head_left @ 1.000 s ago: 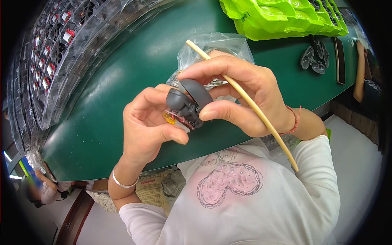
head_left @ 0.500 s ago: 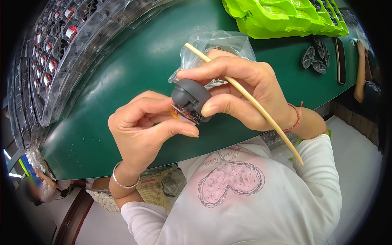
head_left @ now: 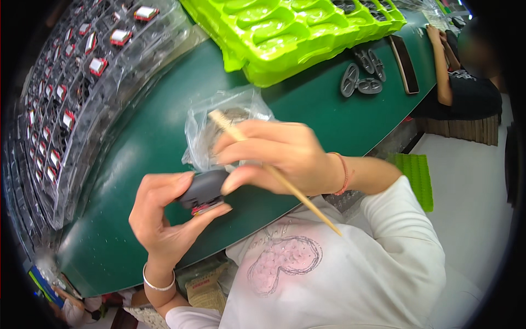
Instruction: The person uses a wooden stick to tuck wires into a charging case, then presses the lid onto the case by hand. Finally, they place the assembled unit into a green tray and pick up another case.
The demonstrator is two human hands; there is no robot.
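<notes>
A dark grey rounded plastic housing (head_left: 205, 185) with red and silver parts showing on its underside is pinched between the thumb and fingers of my left hand (head_left: 160, 213). My right hand (head_left: 287, 156), somewhat blurred, is closed around a pale wooden stick (head_left: 307, 203). The stick slants from above the fingers down toward my shirt. My right thumb is at the housing's right edge; whether it touches, I cannot tell. Behind both hands lies a clear plastic bag (head_left: 198, 129) with small contents I cannot make out, and my right fingers overlap it.
Stacked clear trays (head_left: 118, 66) holding red-and-white parts line the left of the green table (head_left: 312, 107). At the back stands a bright green moulded tray (head_left: 285, 57). Grey oval pieces (head_left: 368, 85) and a phone (head_left: 404, 63) lie far right, near another person's arm (head_left: 441, 74).
The view has shifted, bringing more of the green tray and the other person into sight. The housing has turned in my left hand, and my right fingers have moved over the bag.
</notes>
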